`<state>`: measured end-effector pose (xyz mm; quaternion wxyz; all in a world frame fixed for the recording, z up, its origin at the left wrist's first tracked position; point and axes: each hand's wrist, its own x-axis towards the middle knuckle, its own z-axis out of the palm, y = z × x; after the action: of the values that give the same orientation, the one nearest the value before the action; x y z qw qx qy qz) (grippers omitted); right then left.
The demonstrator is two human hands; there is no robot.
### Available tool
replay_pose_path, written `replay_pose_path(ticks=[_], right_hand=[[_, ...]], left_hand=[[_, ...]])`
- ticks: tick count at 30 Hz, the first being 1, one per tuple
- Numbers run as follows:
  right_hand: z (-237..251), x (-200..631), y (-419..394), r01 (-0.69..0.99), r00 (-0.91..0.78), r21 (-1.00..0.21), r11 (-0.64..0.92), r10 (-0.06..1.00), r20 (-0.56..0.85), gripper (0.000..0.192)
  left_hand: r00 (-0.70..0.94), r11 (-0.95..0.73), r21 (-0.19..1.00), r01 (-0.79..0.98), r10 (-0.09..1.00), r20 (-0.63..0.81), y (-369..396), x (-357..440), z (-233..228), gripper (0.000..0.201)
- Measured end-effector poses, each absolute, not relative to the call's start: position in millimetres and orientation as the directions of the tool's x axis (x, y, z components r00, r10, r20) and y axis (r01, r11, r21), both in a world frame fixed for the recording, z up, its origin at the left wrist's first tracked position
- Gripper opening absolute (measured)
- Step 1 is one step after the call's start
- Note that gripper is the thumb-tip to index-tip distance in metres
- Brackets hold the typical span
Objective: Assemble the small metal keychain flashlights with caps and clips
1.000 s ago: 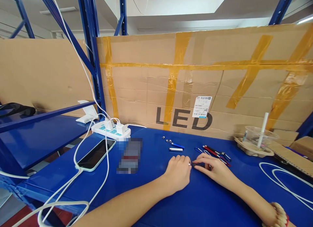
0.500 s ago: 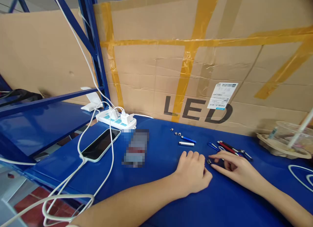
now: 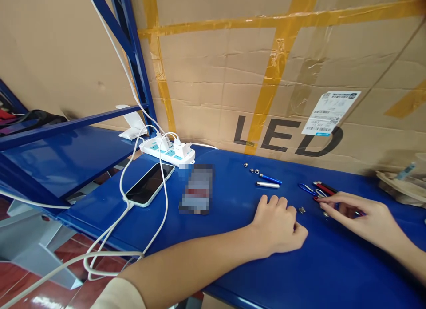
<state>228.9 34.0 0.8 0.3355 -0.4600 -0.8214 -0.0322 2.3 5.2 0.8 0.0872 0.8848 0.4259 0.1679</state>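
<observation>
Small parts on a blue tabletop [image 3: 239,255], seen from the head. The left hand [image 3: 280,227] rests palm down, fingers bent under; whether it encloses anything cannot be told. Thumb and forefinger of the right hand [image 3: 364,211] converge at a small red piece [image 3: 316,200]; whether they grip or merely touch it cannot be determined. A small metal fitting [image 3: 301,210] lies between the hands, just beside the left knuckles; another fitting [image 3: 325,215] lies near the right thumb. A blue loop [image 3: 306,189] and red and black rods [image 3: 326,188] lie beyond the right fingertips. Beyond the left hand, a silver cylinder [image 3: 267,184] lies beside a blue rod [image 3: 271,179], with three metal bits [image 3: 257,171] nearby. At right, a pulp tray [image 3: 388,184] holds a clear object, blurred and cut by the frame edge. At left, a phone [image 3: 149,184] lies before a power strip [image 3: 168,155] bearing white plugs [image 3: 180,149]. Behind stands a taped cardboard panel [image 3: 213,91] lettered "LED", beside a blue rack post [image 3: 141,78].
</observation>
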Motion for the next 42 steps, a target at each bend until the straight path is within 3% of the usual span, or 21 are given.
replay_pose_path(ticks=[9,18,31,42], right_hand=[[-2.8,223.5,30.7,0.797,-0.325,-0.221,0.562,0.708,0.628,0.030],[-2.9,222.1,28.3,0.795,-0.329,-0.245,0.555,0.734,0.594,0.022],[4.4,213.9,23.0,0.799,-0.357,-0.320,0.509,0.830,0.428,0.025],[15.8,205.1,12.1,0.772,-0.441,-0.380,0.509,0.860,0.256,0.029]], left_hand=[[0.559,-0.627,0.262,0.734,0.776,0.292,7.2,0.6,-0.5,0.024],[0.543,-0.615,0.364,0.699,0.788,0.288,8.2,-0.3,2.4,0.016],[0.450,-0.509,0.566,0.649,0.856,0.254,13.1,1.2,7.1,0.012],[0.492,-0.567,0.590,0.575,0.816,0.305,16.9,1.6,4.0,0.016]])
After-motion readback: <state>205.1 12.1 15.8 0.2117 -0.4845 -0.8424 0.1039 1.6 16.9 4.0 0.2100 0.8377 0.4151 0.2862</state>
